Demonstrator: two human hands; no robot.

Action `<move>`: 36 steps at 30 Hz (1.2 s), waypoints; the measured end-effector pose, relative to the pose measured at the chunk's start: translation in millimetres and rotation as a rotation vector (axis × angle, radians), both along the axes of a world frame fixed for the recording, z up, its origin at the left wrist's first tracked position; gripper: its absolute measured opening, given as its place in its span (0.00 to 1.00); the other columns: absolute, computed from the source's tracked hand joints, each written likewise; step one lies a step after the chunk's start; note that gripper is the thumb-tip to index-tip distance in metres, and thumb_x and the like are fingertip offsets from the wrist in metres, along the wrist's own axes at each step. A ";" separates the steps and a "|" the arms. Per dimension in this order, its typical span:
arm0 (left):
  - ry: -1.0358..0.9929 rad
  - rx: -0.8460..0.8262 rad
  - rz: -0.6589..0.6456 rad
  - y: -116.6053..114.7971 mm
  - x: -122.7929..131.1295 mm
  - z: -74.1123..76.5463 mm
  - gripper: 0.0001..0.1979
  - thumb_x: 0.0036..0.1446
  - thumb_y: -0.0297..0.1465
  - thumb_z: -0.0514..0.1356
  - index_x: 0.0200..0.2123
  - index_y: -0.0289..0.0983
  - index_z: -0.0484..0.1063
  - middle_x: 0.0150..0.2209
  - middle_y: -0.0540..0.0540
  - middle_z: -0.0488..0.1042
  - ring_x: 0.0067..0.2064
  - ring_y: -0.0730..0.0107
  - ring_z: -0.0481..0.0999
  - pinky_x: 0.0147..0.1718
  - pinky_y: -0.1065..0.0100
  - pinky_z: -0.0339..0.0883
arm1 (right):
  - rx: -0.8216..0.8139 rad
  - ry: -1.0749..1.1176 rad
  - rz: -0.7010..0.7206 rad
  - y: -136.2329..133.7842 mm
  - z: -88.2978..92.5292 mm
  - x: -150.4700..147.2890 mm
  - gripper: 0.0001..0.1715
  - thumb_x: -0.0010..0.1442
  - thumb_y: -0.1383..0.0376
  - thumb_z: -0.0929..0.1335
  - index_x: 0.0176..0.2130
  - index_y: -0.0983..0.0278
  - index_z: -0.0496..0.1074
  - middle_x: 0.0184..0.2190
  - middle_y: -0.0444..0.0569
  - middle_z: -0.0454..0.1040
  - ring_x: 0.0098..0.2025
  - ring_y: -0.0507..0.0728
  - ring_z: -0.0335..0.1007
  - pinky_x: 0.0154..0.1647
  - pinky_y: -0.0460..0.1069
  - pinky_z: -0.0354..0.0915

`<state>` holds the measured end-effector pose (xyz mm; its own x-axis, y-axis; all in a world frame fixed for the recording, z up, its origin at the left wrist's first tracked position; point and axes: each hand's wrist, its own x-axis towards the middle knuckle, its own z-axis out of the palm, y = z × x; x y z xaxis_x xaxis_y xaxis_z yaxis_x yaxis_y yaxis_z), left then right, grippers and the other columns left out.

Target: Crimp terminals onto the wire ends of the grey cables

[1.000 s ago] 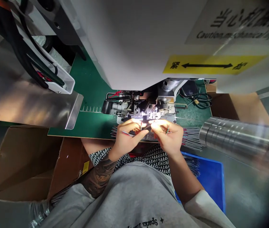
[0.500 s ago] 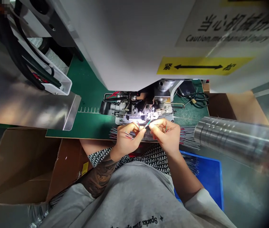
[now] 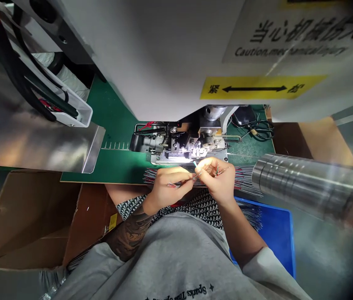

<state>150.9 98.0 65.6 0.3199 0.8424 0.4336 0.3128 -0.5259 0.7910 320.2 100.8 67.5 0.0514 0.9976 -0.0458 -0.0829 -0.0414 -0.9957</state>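
Note:
My left hand [image 3: 169,186] is closed on thin wires, whose red and white ends [image 3: 172,185] poke out by the palm. Its fingertips meet those of my right hand [image 3: 215,179], which pinches thin wires too, with a green and white tip [image 3: 195,164] showing above the fingers. Just beyond both hands is the lit metal head of a crimping machine [image 3: 192,146], apart from the fingertips. A bundle of cut wires [image 3: 247,180] with red, white and dark ends lies beneath the hands, partly hidden by them.
A large white machine housing [image 3: 164,58] overhangs the green table [image 3: 114,164]. A strip of terminals [image 3: 115,146] runs in from the left, beside a sheet-metal guard [image 3: 92,150]. A steel cylinder [image 3: 289,179] stands at right, a blue bin [image 3: 278,241] below, an open carton [image 3: 23,221] at left.
My left hand's fingers have closed in and moved right, against the right fingertips. The green-tipped wire between the hands now shows only at the right hand. The camera view shifted slightly.

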 end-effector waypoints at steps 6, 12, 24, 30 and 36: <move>-0.022 0.091 0.123 0.6 5.4 -0.3 0.09 0.62 0.23 0.66 0.29 0.36 0.74 0.30 0.50 0.79 0.30 0.77 0.78 0.30 0.73 0.73 | -0.035 -0.089 0.125 1.1 5.5 0.1 0.08 0.57 0.64 0.75 0.29 0.64 0.77 0.18 0.42 0.69 0.18 0.48 0.58 0.17 0.44 0.56; -0.015 0.066 0.165 -0.1 7.3 1.1 0.10 0.60 0.24 0.66 0.28 0.37 0.70 0.26 0.53 0.76 0.27 0.77 0.77 0.27 0.72 0.72 | -0.012 -0.076 -0.085 -0.8 1.8 -2.6 0.15 0.61 0.57 0.76 0.28 0.63 0.79 0.18 0.44 0.70 0.19 0.50 0.62 0.19 0.47 0.62; -0.004 0.124 0.004 1.9 3.1 -0.6 0.06 0.60 0.20 0.65 0.33 0.35 0.74 0.32 0.49 0.79 0.32 0.76 0.80 0.33 0.74 0.75 | 0.029 -0.143 0.055 -0.2 3.6 -1.7 0.11 0.60 0.60 0.75 0.29 0.64 0.79 0.24 0.47 0.77 0.22 0.52 0.67 0.22 0.47 0.63; -0.031 0.140 0.160 4.0 8.8 -0.3 0.06 0.63 0.21 0.65 0.34 0.36 0.77 0.35 0.48 0.83 0.33 0.74 0.82 0.35 0.71 0.78 | 0.055 -0.110 -0.127 0.8 5.1 -7.9 0.16 0.64 0.60 0.75 0.26 0.61 0.77 0.18 0.43 0.68 0.20 0.51 0.60 0.24 0.50 0.63; -0.032 0.182 0.242 5.1 15.8 0.2 0.06 0.62 0.21 0.65 0.38 0.37 0.80 0.36 0.47 0.84 0.36 0.72 0.84 0.39 0.69 0.82 | 0.107 -0.189 -0.252 2.8 5.2 -15.3 0.23 0.65 0.61 0.74 0.20 0.60 0.71 0.20 0.46 0.71 0.24 0.54 0.65 0.28 0.52 0.64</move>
<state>166.7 103.2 65.7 0.1035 0.8000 0.5910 0.4228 -0.5732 0.7019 304.9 103.6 72.6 0.2951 0.9510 0.0922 0.1091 0.0624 -0.9921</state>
